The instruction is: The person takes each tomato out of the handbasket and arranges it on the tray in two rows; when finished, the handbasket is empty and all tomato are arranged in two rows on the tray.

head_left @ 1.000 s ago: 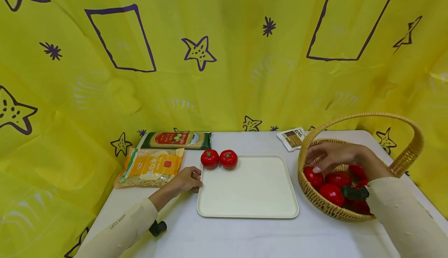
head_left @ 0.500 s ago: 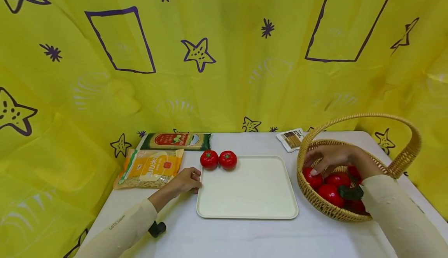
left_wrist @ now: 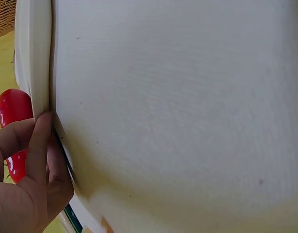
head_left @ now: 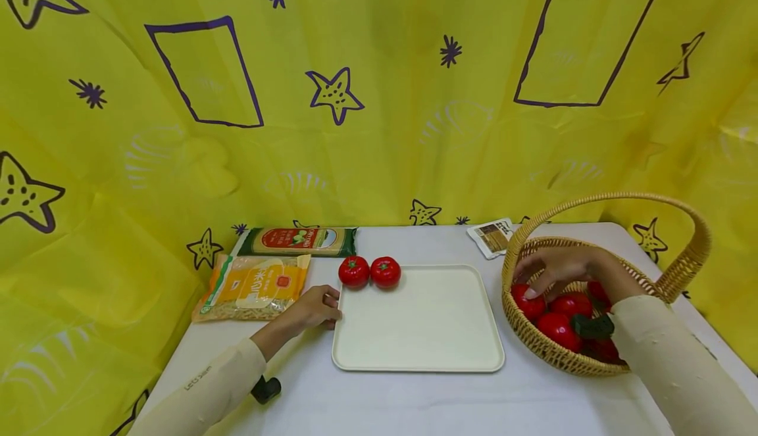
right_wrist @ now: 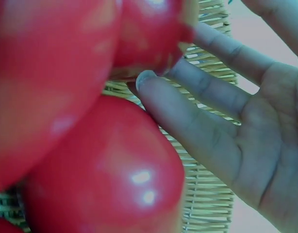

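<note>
My left hand [head_left: 315,306] pinches the left rim of a cream rectangular tray [head_left: 420,321]; the left wrist view shows its fingers at the tray rim [left_wrist: 41,58]. Two red tomatoes sit side by side at the tray's far left corner, one tomato [head_left: 354,272] left of the other tomato [head_left: 386,272]. My right hand [head_left: 559,269] reaches under the handle into a wicker basket [head_left: 535,339]. Its thumb and fingers grip a tomato [head_left: 526,302] at the basket's left side, seen close up as the upper tomato [right_wrist: 149,36]. Several more tomatoes [head_left: 558,331] lie there, partly hidden by my wrist.
An orange bag of pasta [head_left: 254,286] lies left of the tray. Behind it is a green pack of noodles [head_left: 299,241]. A small white packet [head_left: 493,237] lies behind the basket's left side. The arched basket handle [head_left: 616,196] rises above my right wrist. A yellow curtain [head_left: 379,160] hangs behind the table.
The view shifts slightly. My right hand stays in the basket on the same tomato, and my left hand stays on the tray's rim. Nothing else has visibly moved.
</note>
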Demonstrator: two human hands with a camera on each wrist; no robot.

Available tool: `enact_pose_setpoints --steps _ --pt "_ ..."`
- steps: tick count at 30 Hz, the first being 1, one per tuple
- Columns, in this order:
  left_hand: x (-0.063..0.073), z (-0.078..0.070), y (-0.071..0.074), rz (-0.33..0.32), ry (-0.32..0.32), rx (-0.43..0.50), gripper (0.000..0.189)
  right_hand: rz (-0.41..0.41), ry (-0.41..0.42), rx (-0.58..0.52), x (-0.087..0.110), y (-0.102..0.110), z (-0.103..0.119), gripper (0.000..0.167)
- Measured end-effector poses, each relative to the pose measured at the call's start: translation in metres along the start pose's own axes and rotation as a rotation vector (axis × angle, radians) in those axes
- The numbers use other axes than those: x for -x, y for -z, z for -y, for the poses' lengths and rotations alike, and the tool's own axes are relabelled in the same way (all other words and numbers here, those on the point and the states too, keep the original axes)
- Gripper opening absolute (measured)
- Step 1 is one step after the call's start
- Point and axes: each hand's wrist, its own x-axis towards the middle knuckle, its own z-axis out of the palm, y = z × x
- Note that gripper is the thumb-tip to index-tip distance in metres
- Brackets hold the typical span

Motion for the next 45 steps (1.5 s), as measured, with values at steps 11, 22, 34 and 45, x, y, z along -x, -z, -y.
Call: enact_pose_setpoints --steps 11,22,34,45 --pt "-0.001 0.001 -0.001 -0.003 0.006 0.001 0.038 -0.037 0.002 0.025 0.026 0.007 -0.007 0.067" --pt "-0.001 0.001 0.0 0.0 0.006 -0.012 0.039 -0.016 -0.015 0.017 0.043 0.015 -0.02 0.068" --pt "-0.002 0.001 0.0 0.001 0.015 -0.005 0.039 0.008 -0.059 -0.041 0.046 0.011 -0.027 0.071" --pt "-0.002 0.001 0.0 0.005 0.0 -0.015 0.038 -0.04 -0.047 -0.024 0.037 0.014 -0.029 0.064"
